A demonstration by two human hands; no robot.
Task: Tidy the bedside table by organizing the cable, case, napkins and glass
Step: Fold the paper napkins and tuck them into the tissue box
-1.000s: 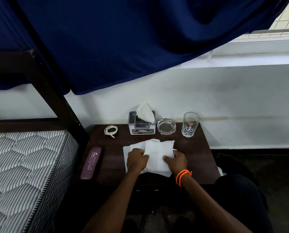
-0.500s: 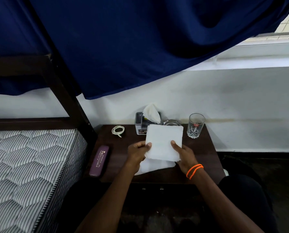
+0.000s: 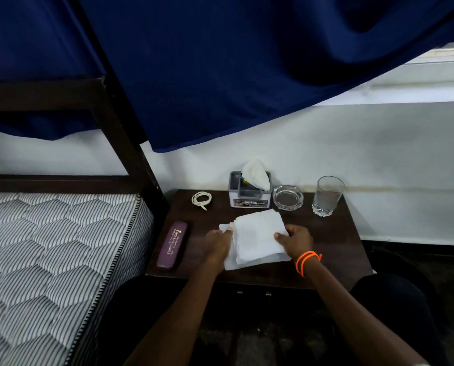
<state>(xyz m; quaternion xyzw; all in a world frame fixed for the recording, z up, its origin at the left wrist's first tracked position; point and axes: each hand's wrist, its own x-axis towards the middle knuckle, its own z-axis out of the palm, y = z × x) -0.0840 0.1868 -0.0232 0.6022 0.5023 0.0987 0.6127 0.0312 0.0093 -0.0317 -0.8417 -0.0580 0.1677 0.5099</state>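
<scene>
A stack of white napkins [image 3: 257,239] lies flat in the middle of the dark bedside table [image 3: 334,247]. My left hand [image 3: 218,244] holds the stack's left edge and my right hand [image 3: 297,240], with an orange wristband, holds its right edge. A purple glasses case [image 3: 172,244] lies along the table's left edge. A coiled white cable [image 3: 201,199] rests at the back left. A clear glass [image 3: 327,195] stands upright at the back right.
A grey tissue box [image 3: 248,198] with a tissue sticking up and a glass ashtray [image 3: 288,198] sit at the back by the white wall. A striped mattress [image 3: 48,254] and dark bed post [image 3: 130,143] are to the left. A blue curtain [image 3: 220,62] hangs overhead.
The napkin that both hands held raised half a second ago now lies down on top of the stack. Both hands have dropped to the stack's side edges.
</scene>
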